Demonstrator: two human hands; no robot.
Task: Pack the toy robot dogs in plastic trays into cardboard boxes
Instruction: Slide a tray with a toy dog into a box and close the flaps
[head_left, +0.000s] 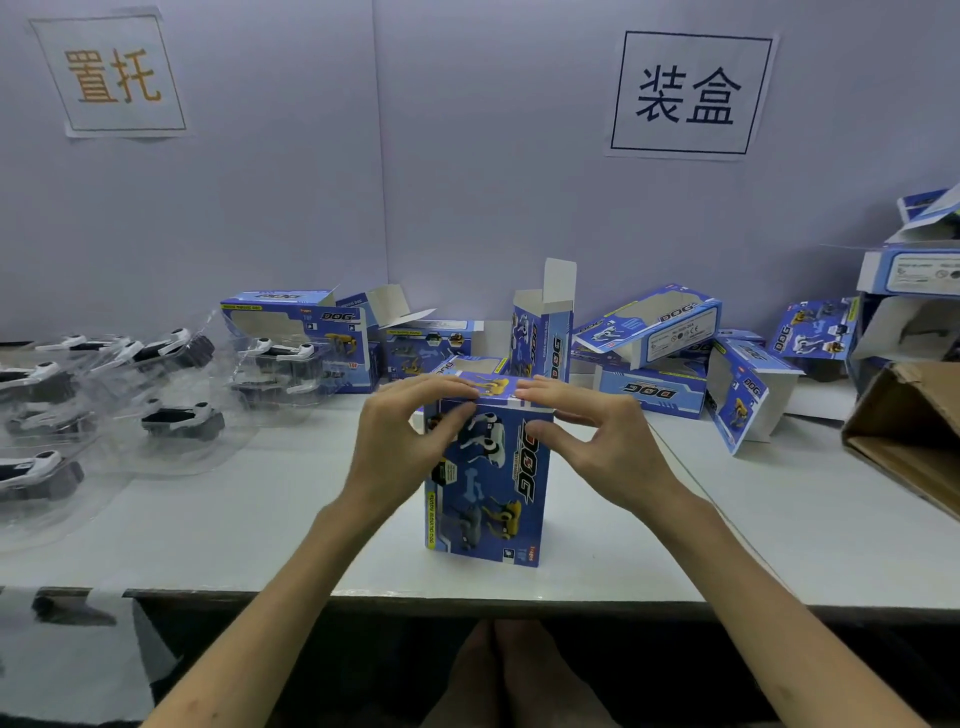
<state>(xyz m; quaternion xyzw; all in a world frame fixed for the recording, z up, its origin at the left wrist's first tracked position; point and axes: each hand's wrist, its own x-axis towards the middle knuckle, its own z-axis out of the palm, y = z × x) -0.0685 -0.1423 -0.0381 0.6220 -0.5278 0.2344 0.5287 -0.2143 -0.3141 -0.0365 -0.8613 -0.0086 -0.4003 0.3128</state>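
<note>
A blue cardboard box (488, 483) printed with toy dogs stands upright near the table's front edge. My left hand (400, 441) grips its top left corner, fingers flat on the top flap and thumb on the front face. My right hand (587, 436) does the same at the top right corner. The top flap lies down flat under my fingers. What is inside the box is hidden. Several toy robot dogs in clear plastic trays (176, 421) lie spread over the left part of the table.
Several empty blue boxes (649, 332), some with open flaps, lie heaped along the back wall. One open box (543, 332) stands upright just behind mine. A brown carton (904, 436) lies at the right edge. White table (260, 519) surface shows around the box.
</note>
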